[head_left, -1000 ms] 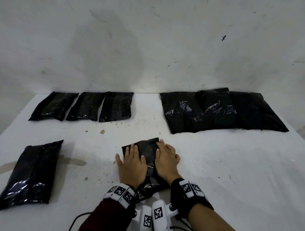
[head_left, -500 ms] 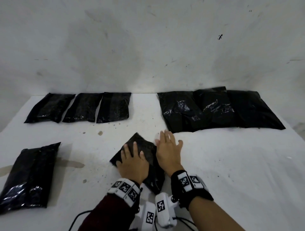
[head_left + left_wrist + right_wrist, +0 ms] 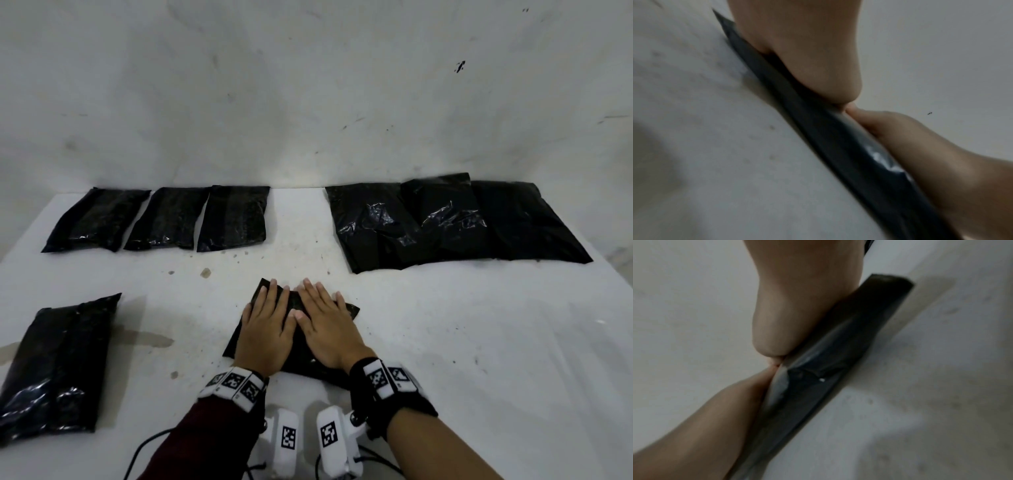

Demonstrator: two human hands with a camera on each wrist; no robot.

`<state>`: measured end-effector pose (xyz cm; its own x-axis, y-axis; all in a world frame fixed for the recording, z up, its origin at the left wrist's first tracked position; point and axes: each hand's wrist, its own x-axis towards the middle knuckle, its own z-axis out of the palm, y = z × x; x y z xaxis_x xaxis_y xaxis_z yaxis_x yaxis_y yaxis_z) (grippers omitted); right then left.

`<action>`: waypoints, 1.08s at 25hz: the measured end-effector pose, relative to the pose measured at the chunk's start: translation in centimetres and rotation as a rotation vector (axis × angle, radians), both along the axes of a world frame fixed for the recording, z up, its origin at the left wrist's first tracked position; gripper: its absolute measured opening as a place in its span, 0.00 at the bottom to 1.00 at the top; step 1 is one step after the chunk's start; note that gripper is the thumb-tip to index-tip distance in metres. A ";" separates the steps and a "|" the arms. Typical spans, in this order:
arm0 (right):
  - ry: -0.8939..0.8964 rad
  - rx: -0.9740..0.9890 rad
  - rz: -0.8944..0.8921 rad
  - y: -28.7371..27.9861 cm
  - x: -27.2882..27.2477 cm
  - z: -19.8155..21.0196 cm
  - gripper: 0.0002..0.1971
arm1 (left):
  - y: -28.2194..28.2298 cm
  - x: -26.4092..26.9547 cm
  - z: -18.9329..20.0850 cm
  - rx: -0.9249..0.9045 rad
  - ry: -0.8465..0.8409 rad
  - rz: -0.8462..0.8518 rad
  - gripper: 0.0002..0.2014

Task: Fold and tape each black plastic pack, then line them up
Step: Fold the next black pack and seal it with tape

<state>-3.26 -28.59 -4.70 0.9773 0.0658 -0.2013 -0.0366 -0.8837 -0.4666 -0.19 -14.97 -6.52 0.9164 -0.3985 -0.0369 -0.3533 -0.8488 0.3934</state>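
Fingers of both hands lie straight, pressing one black pack near the tabletop's front edge.
Left hand and right hand hide most of it; both wrist views are blurred.

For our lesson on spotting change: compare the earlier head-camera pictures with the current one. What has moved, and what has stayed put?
The pack under the hands has turned on the table, its far end swinging left. The left hand and right hand press it flat again with straight fingers; half a second ago the right hand reached past its edge. Nothing was lifted or let go. The back-left row, the right pile and the near-left pack stayed put.
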 end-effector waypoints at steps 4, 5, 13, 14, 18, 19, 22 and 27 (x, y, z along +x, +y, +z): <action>-0.027 -0.082 -0.024 -0.5 0.0 0.0 0.31 | 2.0 -0.5 -0.1 0.039 0.004 -0.003 0.44; -0.025 -0.115 -0.085 -0.4 -0.1 0.1 0.34 | 2.3 -0.8 -0.1 0.046 0.006 0.032 0.48; -0.062 0.026 -0.481 -0.4 -0.9 -0.4 0.39 | 1.4 -2.5 0.2 0.000 0.104 0.240 0.61; -0.123 -0.023 -0.478 -0.7 -1.2 -0.4 0.38 | 1.5 -2.7 0.4 -0.027 0.123 0.265 0.59; -0.157 -0.106 -0.387 -2.3 -2.4 -0.4 0.22 | 2.5 -2.6 0.9 0.039 0.202 0.240 0.58; -0.146 -0.109 -0.359 -2.4 -2.5 -0.2 0.21 | 3.0 -2.5 0.9 0.079 0.213 0.191 0.63; -0.142 -0.083 -0.231 -2.5 -2.2 -0.1 0.23 | 4.5 -1.9 1.4 0.208 0.291 0.072 0.76; -0.091 -0.046 -0.270 -2.8 -2.0 1.0 0.25 | 4.5 -2.6 2.3 0.265 0.187 0.306 0.53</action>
